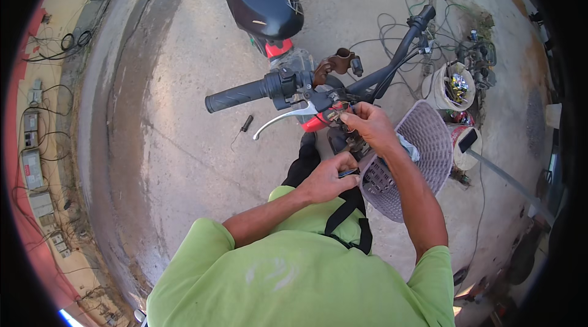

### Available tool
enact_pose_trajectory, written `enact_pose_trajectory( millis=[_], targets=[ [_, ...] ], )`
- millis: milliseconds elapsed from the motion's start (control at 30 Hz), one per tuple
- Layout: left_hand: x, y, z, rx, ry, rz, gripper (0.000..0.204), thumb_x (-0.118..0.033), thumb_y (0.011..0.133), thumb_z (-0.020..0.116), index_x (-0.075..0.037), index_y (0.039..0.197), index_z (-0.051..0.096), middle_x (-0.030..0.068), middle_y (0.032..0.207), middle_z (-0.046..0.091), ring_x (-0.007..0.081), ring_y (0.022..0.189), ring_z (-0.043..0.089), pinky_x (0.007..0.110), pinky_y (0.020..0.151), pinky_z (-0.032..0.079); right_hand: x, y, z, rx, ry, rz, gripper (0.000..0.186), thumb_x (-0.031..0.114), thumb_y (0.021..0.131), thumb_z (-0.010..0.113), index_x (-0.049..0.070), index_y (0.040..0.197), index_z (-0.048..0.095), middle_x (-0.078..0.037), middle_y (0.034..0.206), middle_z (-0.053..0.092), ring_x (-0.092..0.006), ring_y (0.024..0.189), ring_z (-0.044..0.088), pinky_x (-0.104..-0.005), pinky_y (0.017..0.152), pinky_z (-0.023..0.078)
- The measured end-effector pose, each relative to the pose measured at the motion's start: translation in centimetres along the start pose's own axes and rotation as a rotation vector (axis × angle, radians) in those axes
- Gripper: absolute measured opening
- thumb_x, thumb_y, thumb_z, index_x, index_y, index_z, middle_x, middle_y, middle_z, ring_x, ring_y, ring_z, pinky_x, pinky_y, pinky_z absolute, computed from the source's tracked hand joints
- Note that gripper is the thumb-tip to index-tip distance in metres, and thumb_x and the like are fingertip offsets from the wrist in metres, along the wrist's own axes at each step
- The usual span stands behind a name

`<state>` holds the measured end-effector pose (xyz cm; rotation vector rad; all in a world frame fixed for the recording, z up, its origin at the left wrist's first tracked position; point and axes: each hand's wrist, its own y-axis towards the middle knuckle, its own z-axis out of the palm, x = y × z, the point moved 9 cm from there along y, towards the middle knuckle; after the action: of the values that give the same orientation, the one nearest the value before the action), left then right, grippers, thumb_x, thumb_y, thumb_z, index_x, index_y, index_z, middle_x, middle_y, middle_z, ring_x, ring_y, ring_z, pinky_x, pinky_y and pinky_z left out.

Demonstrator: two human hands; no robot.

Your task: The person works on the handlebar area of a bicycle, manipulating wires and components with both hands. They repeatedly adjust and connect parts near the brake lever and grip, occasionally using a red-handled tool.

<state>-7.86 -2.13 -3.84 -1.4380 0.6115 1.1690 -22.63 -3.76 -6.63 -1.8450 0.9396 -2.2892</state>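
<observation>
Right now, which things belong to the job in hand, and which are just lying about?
In the job, apparently:
thin coloured wires by the right hand
small dark object in the left hand, kind unclear
curved silver lever beside the wires

Lying about, apparently:
slim black-handled tool on grey concrete
round white bucket of mixed scraps

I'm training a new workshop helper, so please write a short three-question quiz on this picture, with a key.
1. True or false: the black-handled tool lies on the ground.
2. Which of the person's hands is at the wiring near the silver lever? A) left B) right C) both
3. Fill in: the seat is ____ in colour.

Key: 1 true; 2 B, the right hand; 3 black.
</observation>
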Motion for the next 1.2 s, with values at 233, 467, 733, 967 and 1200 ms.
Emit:
enact_pose_trajectory(
  millis=[233,467,733,967,1200],
  targets=[
    [0.9,-0.7,-0.6,-0.043,-0.036,-0.058,0.030,-0.020,0.093,0.070,-0.002,0.112,0.055,0.0020,0.087,0.058,0.0103,0.072,0.056,0.030,0.065,0.046,-0.7,-0.5,-0.1,-0.013,0.100,0.035,0.019,0.024,0.095,0.077,0.008,0.094,0.067,0.001,0.081,0.066,-0.0050,0.071,0.055,-0.0230,0.061,0.040],
    [1.7,0.5,-3.1,-0.122,-0.341,-0.086,0.023,-0.015,0.100,0.058,-0.002,0.118,0.056,0.0070,0.090,0.067,0.0119,0.072,0.062,0.030,0.065,0.049,-0.4,-0.1,-0.3,-0.057,0.090,0.056,0.020,0.018,0.090,0.083,0.005,0.092,0.068,0.001,0.081,0.066,-0.0065,0.071,0.056,-0.0255,0.064,0.045],
    [1.3,2.6,-8.5,-0.494,-0.371,0.003,0.016,-0.012,0.097,0.066,-0.001,0.109,0.067,0.0005,0.078,0.064,0.0083,0.062,0.054,0.025,0.059,0.045,-0.8,-0.3,-0.1,-0.077,0.122,0.066,0.015,0.020,0.094,0.075,0.007,0.094,0.066,0.001,0.083,0.067,-0.0056,0.073,0.056,-0.0215,0.062,0.038],
    [0.6,5.2,-9.4,-0.488,-0.392,0.161,0.022,-0.013,0.096,0.072,-0.003,0.116,0.075,-0.0004,0.091,0.073,0.0064,0.070,0.058,0.025,0.063,0.045,-0.1,-0.8,0.5,-0.047,0.152,0.039,0.017,0.010,0.093,0.071,0.003,0.107,0.065,0.000,0.090,0.068,-0.0053,0.084,0.060,-0.0211,0.070,0.043],
    [1.1,5.9,-9.7,-0.447,-0.405,0.169,0.016,-0.012,0.097,0.071,-0.004,0.110,0.078,0.0004,0.095,0.076,0.0068,0.073,0.059,0.024,0.066,0.046,0.2,-0.9,1.0,-0.056,0.192,0.023,0.021,0.000,0.089,0.072,0.000,0.107,0.063,-0.003,0.100,0.068,-0.0085,0.089,0.063,-0.0245,0.082,0.051]
  ],
)
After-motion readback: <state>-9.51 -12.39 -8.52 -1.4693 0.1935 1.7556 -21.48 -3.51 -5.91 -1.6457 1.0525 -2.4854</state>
